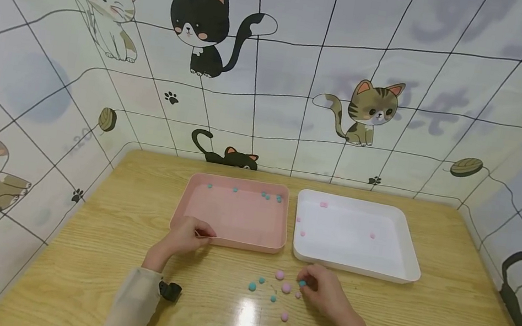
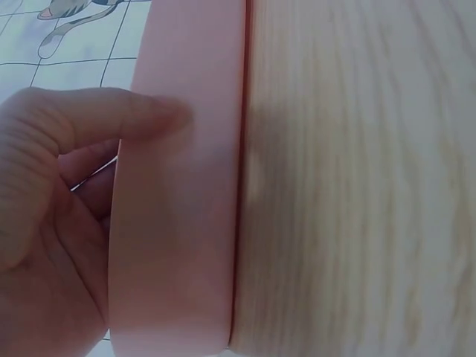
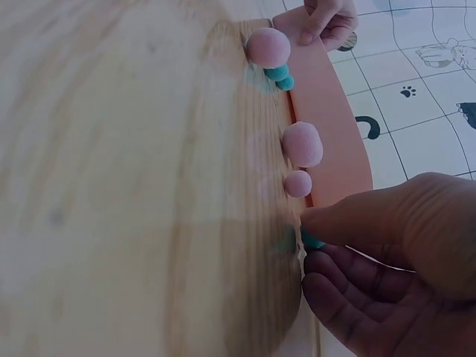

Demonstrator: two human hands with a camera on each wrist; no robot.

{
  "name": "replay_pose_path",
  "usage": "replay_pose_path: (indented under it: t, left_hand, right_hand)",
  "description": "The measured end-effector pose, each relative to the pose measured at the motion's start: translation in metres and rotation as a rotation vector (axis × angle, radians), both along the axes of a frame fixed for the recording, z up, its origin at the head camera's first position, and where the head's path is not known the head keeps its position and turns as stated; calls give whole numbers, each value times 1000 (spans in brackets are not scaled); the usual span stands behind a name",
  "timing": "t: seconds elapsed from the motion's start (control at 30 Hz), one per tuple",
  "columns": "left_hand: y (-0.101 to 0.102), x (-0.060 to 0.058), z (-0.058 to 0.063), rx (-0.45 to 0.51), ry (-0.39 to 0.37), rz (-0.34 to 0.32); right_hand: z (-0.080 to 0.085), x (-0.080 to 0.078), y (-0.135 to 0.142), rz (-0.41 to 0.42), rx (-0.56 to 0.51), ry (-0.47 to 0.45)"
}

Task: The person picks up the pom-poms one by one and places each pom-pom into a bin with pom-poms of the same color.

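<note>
My left hand grips the front rim of the pink tray near its left corner. In the left wrist view the thumb lies along the tray's outer wall, with fingers on the inner side. Just in front of the white tray, my right hand pinches a small teal ball between thumb and fingertips, low over the table. Beside it lie several loose balls, among them a pink ball and a larger teal ball. The held ball is partly hidden by the thumb in the right wrist view.
Several teal balls, such as one teal ball, lie along the pink tray's back side. The white tray, to its right, holds several pink balls, one pink ball towards its right. A cat-patterned wall borders the wooden table.
</note>
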State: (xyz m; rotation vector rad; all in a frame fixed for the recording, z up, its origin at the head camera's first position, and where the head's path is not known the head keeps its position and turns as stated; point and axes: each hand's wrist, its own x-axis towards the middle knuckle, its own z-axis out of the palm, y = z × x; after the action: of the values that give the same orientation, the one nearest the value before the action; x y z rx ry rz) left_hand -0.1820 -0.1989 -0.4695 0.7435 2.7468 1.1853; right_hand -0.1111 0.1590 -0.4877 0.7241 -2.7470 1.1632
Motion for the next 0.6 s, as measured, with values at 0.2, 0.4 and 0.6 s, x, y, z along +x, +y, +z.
replay_pose_path:
  t: [0.2, 0.4, 0.6]
  left_hand:
    - [-1, 0, -2, 16, -3, 7]
    - [-1, -1, -3, 21, -11, 15]
    - [-1, 0, -3, 38, -27, 18]
  right_hand:
    - [1, 2, -2, -20, -16, 48]
    - [3, 2, -5, -20, -67, 67]
    - [8, -3, -8, 13, -142, -16]
